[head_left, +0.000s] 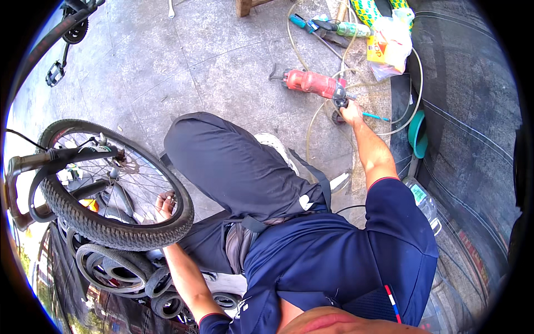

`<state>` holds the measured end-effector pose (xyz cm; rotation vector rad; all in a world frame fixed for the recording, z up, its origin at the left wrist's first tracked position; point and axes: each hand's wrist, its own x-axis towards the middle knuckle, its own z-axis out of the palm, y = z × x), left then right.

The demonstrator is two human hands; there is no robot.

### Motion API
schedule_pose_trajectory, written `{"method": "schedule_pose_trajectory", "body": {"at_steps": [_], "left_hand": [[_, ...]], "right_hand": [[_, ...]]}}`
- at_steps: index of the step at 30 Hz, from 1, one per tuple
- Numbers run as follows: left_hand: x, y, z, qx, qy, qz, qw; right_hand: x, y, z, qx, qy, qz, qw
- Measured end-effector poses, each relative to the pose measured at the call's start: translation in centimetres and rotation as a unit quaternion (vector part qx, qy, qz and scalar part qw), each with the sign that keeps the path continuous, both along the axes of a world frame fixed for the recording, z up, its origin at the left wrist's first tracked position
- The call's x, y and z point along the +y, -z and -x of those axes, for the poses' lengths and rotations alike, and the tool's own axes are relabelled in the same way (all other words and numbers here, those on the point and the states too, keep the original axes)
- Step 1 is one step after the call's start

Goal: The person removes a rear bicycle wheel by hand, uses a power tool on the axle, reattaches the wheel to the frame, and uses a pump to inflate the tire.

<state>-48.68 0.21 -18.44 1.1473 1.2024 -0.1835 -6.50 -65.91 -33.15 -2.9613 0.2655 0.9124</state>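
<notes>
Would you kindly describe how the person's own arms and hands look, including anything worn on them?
The left sleeve and right sleeve are short and navy, with thin red trim at the cuff. Both forearms are bare below. The left hand and right hand show no gloves; part of the left wrist is hidden.

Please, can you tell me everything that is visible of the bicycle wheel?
The wheel has a black, rubber-looking tire with knobby tread, a dark rim, thin spokes and a disc rotor near its hub. It stands tilted at the person's left, and a dark fork reaches its hub. The left hand shows inside the rim, its wrist hidden by the tire; whether it grips is unclear.
</notes>
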Motion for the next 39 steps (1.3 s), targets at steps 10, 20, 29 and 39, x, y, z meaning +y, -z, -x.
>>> {"method": "schedule_pose_trajectory", "body": {"at_steps": [10, 20, 29, 39], "left_hand": [[0.6, -1.5, -1.3, 0.025, 0.125, -0.016, 0.992], [0.0, -0.2, 0.6, -0.025, 0.076, -0.058, 0.995], [0.8, -0.4, 1.1, -0.036, 0.11, -0.025, 0.993], [1.2, 1.0, -1.0, -0.02, 0.211, 0.002, 0.977]], "right_hand": [[6.3, -2.3, -10.5, -0.012, -0.478, 0.016, 0.878], [-2.3, -1.2, 1.6, 0.112, 0.099, 0.136, 0.979], [-5.1, 6.5, 0.3, -0.13, 0.668, -0.238, 0.693], [-10.5, -4.6, -4.8, -0.274, 0.548, -0.553, 0.565]]}}
